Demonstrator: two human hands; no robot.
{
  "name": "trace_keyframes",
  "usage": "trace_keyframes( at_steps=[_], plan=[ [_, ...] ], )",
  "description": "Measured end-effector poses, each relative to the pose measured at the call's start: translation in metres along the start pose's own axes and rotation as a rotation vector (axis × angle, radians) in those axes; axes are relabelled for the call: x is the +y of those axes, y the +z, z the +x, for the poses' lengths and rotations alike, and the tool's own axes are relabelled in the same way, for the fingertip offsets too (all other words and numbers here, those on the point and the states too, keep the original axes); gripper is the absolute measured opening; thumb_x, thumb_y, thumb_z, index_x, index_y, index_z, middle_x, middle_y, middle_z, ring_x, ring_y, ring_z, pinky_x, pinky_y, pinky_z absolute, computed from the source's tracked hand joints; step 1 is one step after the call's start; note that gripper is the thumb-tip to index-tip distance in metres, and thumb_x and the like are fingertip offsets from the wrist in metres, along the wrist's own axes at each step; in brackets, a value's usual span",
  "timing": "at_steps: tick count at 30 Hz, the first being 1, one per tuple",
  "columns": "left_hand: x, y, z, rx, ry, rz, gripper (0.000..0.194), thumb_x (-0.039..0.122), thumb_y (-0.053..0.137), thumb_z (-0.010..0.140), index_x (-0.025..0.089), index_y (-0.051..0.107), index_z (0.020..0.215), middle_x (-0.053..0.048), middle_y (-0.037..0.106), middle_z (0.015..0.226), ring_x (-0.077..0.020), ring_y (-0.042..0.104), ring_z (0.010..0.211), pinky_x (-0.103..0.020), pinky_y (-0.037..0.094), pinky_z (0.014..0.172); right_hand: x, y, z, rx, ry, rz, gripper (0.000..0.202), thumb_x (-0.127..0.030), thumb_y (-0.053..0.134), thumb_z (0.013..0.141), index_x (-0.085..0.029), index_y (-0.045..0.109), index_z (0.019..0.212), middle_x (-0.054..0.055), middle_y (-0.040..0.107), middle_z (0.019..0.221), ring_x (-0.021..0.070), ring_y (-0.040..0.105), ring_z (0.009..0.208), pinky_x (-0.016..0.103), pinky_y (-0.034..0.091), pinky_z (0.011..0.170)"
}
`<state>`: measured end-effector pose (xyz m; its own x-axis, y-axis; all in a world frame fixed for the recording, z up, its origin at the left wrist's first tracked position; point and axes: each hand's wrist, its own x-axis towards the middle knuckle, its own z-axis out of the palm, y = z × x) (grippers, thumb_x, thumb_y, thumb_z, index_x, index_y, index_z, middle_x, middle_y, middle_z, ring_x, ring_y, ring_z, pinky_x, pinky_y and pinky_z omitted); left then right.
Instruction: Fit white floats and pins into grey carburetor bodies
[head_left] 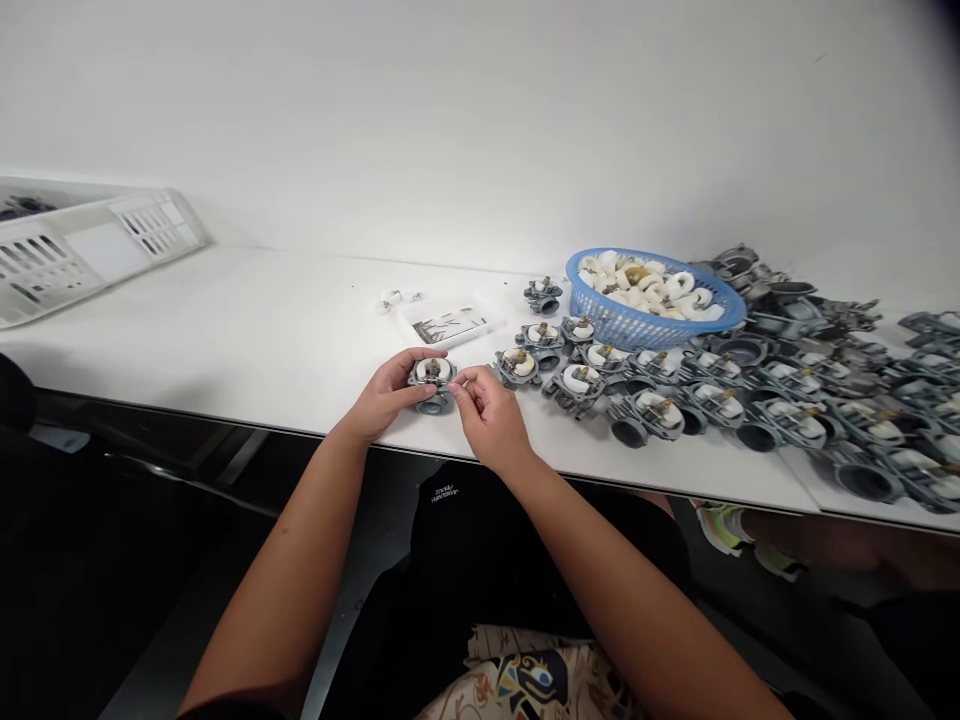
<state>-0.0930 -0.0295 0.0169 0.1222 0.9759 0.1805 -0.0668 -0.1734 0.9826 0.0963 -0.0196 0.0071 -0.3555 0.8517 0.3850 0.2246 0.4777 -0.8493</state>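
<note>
Carburetor [433, 376] in hand is held near the front edge of the counter [270, 330], left of the fitted units [652, 412]. It is gripped at its left side by the left hand [379, 398], fingers behind and thumb in front, while the thumb and forefinger of the right hand [491, 415] are pinched together at its right side; whether a thin piece is held between them cannot be told. The work seems partway through: a white float [422, 370] is already seated in this body, and many fitted units are ranged along the front edge toward the right, whereas loose floats [637, 285] lie in a blue basket [622, 330] near the back edge. Slim dark pins [450, 325] are laid in a shallow tray [489, 323] beyond the hands. The body is cast in dull grey metal, with a round bore [432, 406] turned toward the front edge.
</note>
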Motion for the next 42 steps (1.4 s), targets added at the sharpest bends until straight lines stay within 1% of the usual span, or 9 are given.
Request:
trace_keyframes(
  at_steps=[5, 10, 15, 21, 24, 27, 32, 36, 42],
  plan=[
    [0.0026, 0.0023, -0.0006, 0.017, -0.015, -0.006, 0.048, 0.029, 0.08, 0.079, 0.018, 0.066, 0.124, -0.008, 0.067, 0.116, -0.0205, 0.063, 0.102, -0.032, 0.051, 0.086, 0.0036, -0.0007, -0.0004, 0.029, 0.023, 0.001, 0.017, -0.038, 0.049, 0.101, -0.023, 0.052, 0.094, -0.007, 0.037, 0.061, 0.013, 0.036, 0.054, 0.026, 0.027, 0.055],
    [0.0013, 0.0016, -0.0003, 0.007, -0.024, -0.011, 0.049, 0.031, 0.079, 0.08, 0.018, 0.065, 0.125, -0.008, 0.067, 0.114, -0.0212, 0.063, 0.101, -0.031, 0.05, 0.086, 0.0036, -0.0007, 0.0003, -0.025, 0.027, -0.016, 0.017, -0.039, 0.048, 0.101, -0.024, 0.052, 0.094, -0.006, 0.037, 0.061, 0.0139, 0.038, 0.056, 0.026, 0.029, 0.056],
    [-0.0012, 0.0005, 0.0004, 0.015, -0.028, -0.018, 0.05, 0.032, 0.081, 0.079, 0.017, 0.065, 0.124, -0.007, 0.066, 0.111, -0.0187, 0.063, 0.096, -0.029, 0.05, 0.083, 0.006, -0.0001, 0.0016, -0.031, 0.04, 0.044, 0.019, -0.041, 0.048, 0.101, -0.023, 0.053, 0.096, -0.006, 0.039, 0.063, 0.0133, 0.038, 0.056, 0.025, 0.03, 0.057],
    [-0.0015, 0.0008, 0.0, 0.024, -0.027, -0.015, 0.049, 0.031, 0.08, 0.079, 0.018, 0.065, 0.123, -0.007, 0.065, 0.114, -0.018, 0.061, 0.098, -0.03, 0.049, 0.084, 0.0063, -0.0014, 0.0035, -0.039, 0.046, 0.134, 0.019, -0.042, 0.051, 0.1, -0.023, 0.054, 0.095, -0.007, 0.036, 0.06, 0.0125, 0.034, 0.054, 0.026, 0.028, 0.055],
    [-0.0013, 0.0011, 0.0001, 0.022, -0.033, -0.019, 0.049, 0.031, 0.08, 0.079, 0.019, 0.065, 0.123, -0.007, 0.065, 0.111, -0.0183, 0.06, 0.095, -0.031, 0.049, 0.084, 0.0064, -0.0016, 0.004, -0.052, 0.063, 0.15, 0.021, -0.044, 0.051, 0.1, -0.024, 0.053, 0.096, -0.007, 0.036, 0.06, 0.0125, 0.034, 0.053, 0.026, 0.027, 0.054],
    [-0.0022, 0.001, 0.0006, 0.027, -0.015, 0.036, 0.047, 0.032, 0.077, 0.08, 0.02, 0.065, 0.124, -0.005, 0.065, 0.108, -0.0182, 0.06, 0.093, -0.03, 0.048, 0.082, 0.0064, -0.0018, 0.0037, -0.055, 0.057, 0.129, 0.021, -0.044, 0.05, 0.1, -0.024, 0.053, 0.096, -0.007, 0.035, 0.06, 0.0127, 0.034, 0.053, 0.026, 0.027, 0.055],
    [-0.0041, -0.0001, 0.0008, 0.041, 0.019, 0.118, 0.044, 0.033, 0.076, 0.082, 0.021, 0.067, 0.123, -0.005, 0.065, 0.113, -0.0188, 0.06, 0.097, -0.03, 0.048, 0.083, 0.0053, -0.0018, 0.0032, -0.029, 0.045, 0.06, 0.02, -0.043, 0.05, 0.1, -0.024, 0.053, 0.096, -0.007, 0.031, 0.059, 0.0129, 0.033, 0.054, 0.026, 0.027, 0.056],
    [-0.004, -0.0009, 0.0004, 0.021, 0.025, 0.067, 0.049, 0.033, 0.079, 0.081, 0.019, 0.065, 0.127, -0.007, 0.065, 0.117, -0.0206, 0.061, 0.103, -0.031, 0.049, 0.087, 0.0057, -0.0006, 0.003, -0.019, 0.032, 0.061, 0.02, -0.043, 0.049, 0.101, -0.024, 0.054, 0.096, -0.007, 0.032, 0.059, 0.0128, 0.034, 0.053, 0.026, 0.027, 0.056],
    [-0.0032, -0.0016, 0.0005, -0.035, 0.02, 0.036, 0.052, 0.035, 0.08, 0.082, 0.019, 0.064, 0.129, -0.007, 0.066, 0.113, -0.0188, 0.061, 0.097, -0.03, 0.05, 0.083, 0.0072, 0.0011, 0.0028, -0.004, 0.061, 0.056, 0.021, -0.044, 0.048, 0.101, -0.024, 0.052, 0.098, -0.007, 0.039, 0.061, 0.0128, 0.037, 0.054, 0.026, 0.028, 0.056]
  ],
)
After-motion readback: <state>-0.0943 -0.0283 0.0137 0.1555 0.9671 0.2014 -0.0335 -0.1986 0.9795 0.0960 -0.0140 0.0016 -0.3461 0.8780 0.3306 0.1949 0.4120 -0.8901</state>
